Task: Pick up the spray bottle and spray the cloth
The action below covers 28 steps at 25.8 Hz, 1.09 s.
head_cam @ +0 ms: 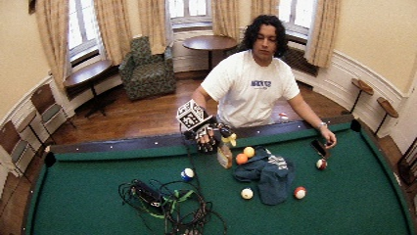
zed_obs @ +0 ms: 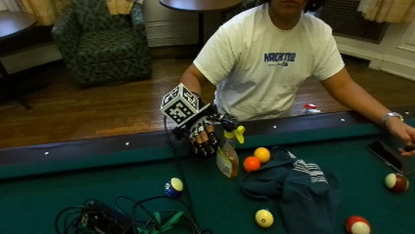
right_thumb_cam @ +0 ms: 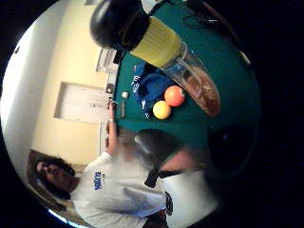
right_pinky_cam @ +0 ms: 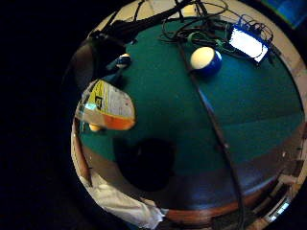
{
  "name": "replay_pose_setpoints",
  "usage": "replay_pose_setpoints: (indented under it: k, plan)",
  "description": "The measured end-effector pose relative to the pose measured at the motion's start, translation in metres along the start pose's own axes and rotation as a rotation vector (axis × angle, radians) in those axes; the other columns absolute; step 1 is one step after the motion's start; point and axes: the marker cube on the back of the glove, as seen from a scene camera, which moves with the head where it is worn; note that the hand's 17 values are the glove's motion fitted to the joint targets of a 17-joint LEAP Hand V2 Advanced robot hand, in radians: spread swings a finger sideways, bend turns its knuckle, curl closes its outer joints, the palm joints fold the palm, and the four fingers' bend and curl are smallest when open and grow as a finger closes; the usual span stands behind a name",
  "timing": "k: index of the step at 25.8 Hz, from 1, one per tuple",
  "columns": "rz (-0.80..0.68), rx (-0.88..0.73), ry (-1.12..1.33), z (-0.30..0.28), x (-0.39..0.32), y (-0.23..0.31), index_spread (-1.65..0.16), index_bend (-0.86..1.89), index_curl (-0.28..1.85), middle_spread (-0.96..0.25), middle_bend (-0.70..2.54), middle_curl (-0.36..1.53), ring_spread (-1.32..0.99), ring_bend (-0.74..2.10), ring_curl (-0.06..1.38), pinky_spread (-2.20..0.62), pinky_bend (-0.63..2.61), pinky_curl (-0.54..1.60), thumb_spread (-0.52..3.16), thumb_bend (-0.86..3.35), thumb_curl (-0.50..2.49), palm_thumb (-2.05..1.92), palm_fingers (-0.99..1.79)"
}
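1. The gloved right hand (zed_obs: pixel 202 138) is at the top of the spray bottle (zed_obs: pixel 227 157), with its fingers hanging curled just beside the neck. I cannot tell from the outside view whether they close round it or only touch it; the thumb-side palm view shows the bottle very close to the palm.
2. The bottle stands upright on the green surface (zed_obs: pixel 78 195), near the rail. It has a yellow collar and trigger, a clear body, and an orange-and-yellow label.
3. The body looks like thin, stiff plastic, probably light and a little slick. It is tall and narrow, so it would likely tip if pushed sideways.
4. The neck under the trigger seems the best place to hold it, with one finger free for the trigger.
5. The dark blue cloth (zed_obs: pixel 295 183) lies crumpled near the bottle, soft and limp. An orange ball (zed_obs: pixel 252 164) and a yellow ball (zed_obs: pixel 262 154) sit between them, touching the cloth's edge.
6. The bare hand (zed_obs: pixel 405 134) rests on the surface well apart, beside a phone (zed_obs: pixel 387 153).
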Motion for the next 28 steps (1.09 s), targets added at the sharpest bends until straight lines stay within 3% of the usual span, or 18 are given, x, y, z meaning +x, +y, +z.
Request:
replay_pose_setpoints:
  k: [11, 21, 28]
  plan:
    - [0.092, 0.147, -0.408, 0.036, -0.016, -0.031, -0.37, 0.08, 0.16, -0.09, 0.33, 0.34, -0.06, 0.52, 0.3, 0.2, 0.4, 0.31, 0.91, 0.0, 0.32, 0.51, 0.55]
    - [0.038, 0.304, -0.499, 0.055, -0.025, -0.057, -0.37, 0.08, 0.14, -0.13, 0.35, 0.36, -0.12, 0.61, 0.33, 0.14, 0.4, 0.33, 0.89, 0.0, 0.35, 0.65, 0.66]
    - [0.009, 0.317, -0.497, 0.064, -0.03, -0.079, -0.37, 0.09, 0.15, -0.17, 0.34, 0.37, -0.17, 0.63, 0.35, 0.09, 0.38, 0.33, 0.87, -0.02, 0.36, 0.71, 0.7]
